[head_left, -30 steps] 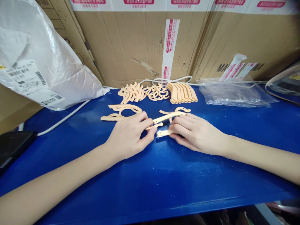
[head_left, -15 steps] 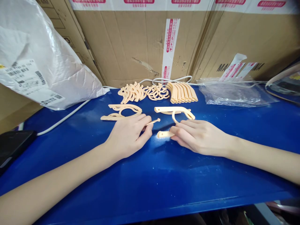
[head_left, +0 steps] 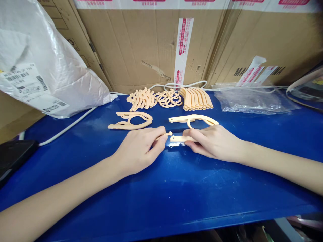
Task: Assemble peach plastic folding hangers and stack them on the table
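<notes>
My left hand (head_left: 141,148) pinches a thin beige plastic piece (head_left: 169,133), whose knobbed tip sticks out past the fingers. My right hand (head_left: 214,143) is closed on one arm of a beige folding hanger (head_left: 181,138); that arm's holed end points left, just short of the knobbed tip. The hanger's other arm and curved hook show behind the right fingers, which hide its joint. Left of it, behind my left hand, lies another folded hanger (head_left: 145,126) on the blue tabletop (head_left: 161,191).
At the back lie a pile of short curved pieces (head_left: 142,99), a pile of hooks (head_left: 168,99) and a row of hanger arms (head_left: 196,99). A clear plastic bag (head_left: 254,101), a white cable (head_left: 68,128), a black phone (head_left: 17,156), a silvery parcel (head_left: 75,77) and cardboard boxes (head_left: 141,43) surround them.
The hanger in my right hand has shifted slightly right, its near arm rising toward the other arm. The thin piece's tip has dropped a little, and the gap between tip and arm has narrowed.
</notes>
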Tool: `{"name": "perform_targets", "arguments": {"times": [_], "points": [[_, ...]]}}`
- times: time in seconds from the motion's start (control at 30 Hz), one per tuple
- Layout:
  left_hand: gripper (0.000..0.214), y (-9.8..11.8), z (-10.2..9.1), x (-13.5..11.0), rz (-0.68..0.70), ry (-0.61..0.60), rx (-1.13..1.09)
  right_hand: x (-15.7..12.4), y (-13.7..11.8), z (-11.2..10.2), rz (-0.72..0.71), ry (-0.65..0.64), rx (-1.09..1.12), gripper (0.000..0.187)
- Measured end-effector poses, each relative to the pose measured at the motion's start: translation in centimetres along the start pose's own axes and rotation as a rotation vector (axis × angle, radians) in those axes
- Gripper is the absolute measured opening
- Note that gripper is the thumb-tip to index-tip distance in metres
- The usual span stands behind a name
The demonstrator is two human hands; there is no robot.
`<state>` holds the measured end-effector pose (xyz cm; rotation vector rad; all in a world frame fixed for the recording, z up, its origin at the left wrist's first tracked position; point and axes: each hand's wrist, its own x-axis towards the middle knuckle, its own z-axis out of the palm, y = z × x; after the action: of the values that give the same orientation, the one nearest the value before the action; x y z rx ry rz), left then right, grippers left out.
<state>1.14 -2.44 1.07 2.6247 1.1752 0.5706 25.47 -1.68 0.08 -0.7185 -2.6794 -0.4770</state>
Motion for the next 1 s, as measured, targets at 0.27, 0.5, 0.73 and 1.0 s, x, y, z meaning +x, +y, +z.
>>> {"name": "perform_targets", "arguments": {"times": [0.27, 0.5, 0.73, 1.0], "points": [[0.029, 0.31, -0.09, -0.25, -0.015, -0.069, -0.089, 0.02, 0.02, -0.20, 0.009, 0.080, 0.030, 0.028], [0.032, 0.13, -0.24, 0.01, 0.002, -0.125, -0.087, 0.02, -0.12, -0.31, -0.009, 0.107, -0.037, 0.024], [0.031, 0.25, -0.08, 0.01, 0.057, -0.113, -0.041, 0.29, -0.33, -0.48, -0.022, 0.105, -0.048, 0.030], [0.032, 0.60, -0.05, 0.08, 0.091, -0.166, 0.219, 0.24, -0.65, -0.54, -0.018, 0.106, -0.043, 0.030]]}}
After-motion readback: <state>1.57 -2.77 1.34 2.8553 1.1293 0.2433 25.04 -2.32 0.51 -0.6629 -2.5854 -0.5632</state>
